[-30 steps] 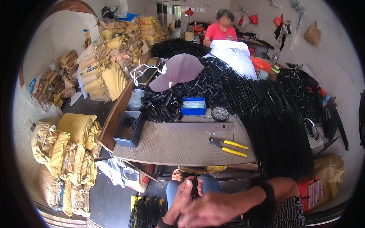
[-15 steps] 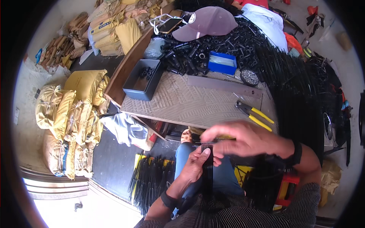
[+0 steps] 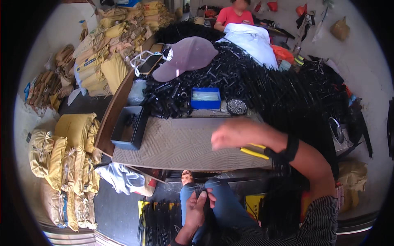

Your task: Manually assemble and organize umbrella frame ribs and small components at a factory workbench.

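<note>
Low over my lap, my left hand (image 3: 197, 209) is closed on a small bundle of thin black strips (image 3: 200, 190), thumb pressed across it; the lower part of the bundle blends into dark clothing. My right hand (image 3: 233, 134) is above the table (image 3: 164, 139), away from the left and smeared by motion, so what its fingers hold, if anything, does not show. Beneath its wrist lie yellow-handled pliers (image 3: 255, 153), partly covered by the arm. Beyond the hand are a flat metal bar (image 3: 191, 123), a blue box of thin pale pieces (image 3: 206, 102) and a round dish of small silvery parts (image 3: 237, 107).
A grey bin (image 3: 129, 139) stands at the table's left. Behind are heaped black parts (image 3: 172, 96), a cap (image 3: 186, 57) and a phone (image 3: 150, 64). Long black rods (image 3: 287, 106) fill the right side. Sacks (image 3: 45, 151) stack at left. A person in red (image 3: 234, 16) sits opposite.
My right hand has left the left hand and moved forward over the table. The left hand still grips the strips. The view has tilted up, bringing the person opposite further into sight.
</note>
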Demonstrator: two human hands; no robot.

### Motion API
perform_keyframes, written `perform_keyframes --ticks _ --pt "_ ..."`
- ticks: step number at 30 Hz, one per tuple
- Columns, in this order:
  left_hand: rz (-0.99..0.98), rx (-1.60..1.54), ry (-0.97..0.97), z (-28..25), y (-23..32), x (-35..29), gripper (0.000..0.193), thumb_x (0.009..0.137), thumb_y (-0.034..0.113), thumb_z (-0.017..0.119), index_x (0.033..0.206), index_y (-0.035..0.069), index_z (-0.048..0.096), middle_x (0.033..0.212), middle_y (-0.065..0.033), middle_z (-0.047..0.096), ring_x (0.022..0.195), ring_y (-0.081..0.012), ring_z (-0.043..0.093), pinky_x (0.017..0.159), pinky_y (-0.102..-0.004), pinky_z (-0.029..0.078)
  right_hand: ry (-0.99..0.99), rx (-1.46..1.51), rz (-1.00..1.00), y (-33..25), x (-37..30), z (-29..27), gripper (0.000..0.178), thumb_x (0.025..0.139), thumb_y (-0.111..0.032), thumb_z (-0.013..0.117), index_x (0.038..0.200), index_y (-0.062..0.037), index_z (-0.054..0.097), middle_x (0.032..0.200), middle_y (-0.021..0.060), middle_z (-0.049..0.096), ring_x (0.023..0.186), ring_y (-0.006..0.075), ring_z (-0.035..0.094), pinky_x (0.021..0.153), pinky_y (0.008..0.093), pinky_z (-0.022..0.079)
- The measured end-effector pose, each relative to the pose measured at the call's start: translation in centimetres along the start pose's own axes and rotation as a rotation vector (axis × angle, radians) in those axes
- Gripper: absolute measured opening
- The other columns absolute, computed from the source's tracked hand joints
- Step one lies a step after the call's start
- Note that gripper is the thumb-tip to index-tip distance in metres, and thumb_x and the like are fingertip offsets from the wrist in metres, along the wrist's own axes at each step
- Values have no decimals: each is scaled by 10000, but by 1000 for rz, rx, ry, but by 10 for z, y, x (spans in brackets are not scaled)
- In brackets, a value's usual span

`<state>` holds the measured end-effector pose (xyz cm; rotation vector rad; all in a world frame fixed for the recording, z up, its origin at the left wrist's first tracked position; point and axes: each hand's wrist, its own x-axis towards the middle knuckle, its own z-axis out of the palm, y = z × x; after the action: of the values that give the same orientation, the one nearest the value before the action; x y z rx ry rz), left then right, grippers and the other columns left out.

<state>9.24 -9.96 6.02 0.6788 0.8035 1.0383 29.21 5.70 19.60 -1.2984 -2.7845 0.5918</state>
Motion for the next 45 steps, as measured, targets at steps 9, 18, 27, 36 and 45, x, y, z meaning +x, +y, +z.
perform_keyframes --ticks 9,18,27,36,45 --pt "-4 -29 36 5 2 10 186 916 155 460 953 -8 543 724 -83 567 594 -149 506 586 -261 425 10 -506 586 138 19 -44 171 711 -114 586 850 -51 664 918 135 649 880 280 626 727 398 503" --pt "-72 47 52 18 12 12 214 913 191 484 825 15 567 695 -39 560 590 -110 492 564 -229 398 193 -462 904 179 32 -5 223 727 -166 617 935 -99 661 965 87 651 926 241 622 719 363 505" --pt "-61 92 56 17 11 10 278 911 239 490 733 42 573 640 -23 543 571 -95 478 533 -210 358 300 -254 1009 174 30 -16 263 659 -178 590 866 -36 668 956 141 645 937 299 607 759 374 487" --pt "-90 74 53 21 22 10 272 908 235 496 732 41 569 636 -31 550 561 -94 484 521 -209 370 688 63 977 189 14 -33 403 706 -297 603 989 -15 545 987 200 607 947 342 585 786 437 463" --pt "-75 48 71 12 16 11 217 902 221 507 785 47 560 663 -29 558 555 -97 485 522 -210 385 345 -230 735 200 8 -26 274 699 -133 581 973 -136 576 1014 112 619 967 280 588 758 401 479"
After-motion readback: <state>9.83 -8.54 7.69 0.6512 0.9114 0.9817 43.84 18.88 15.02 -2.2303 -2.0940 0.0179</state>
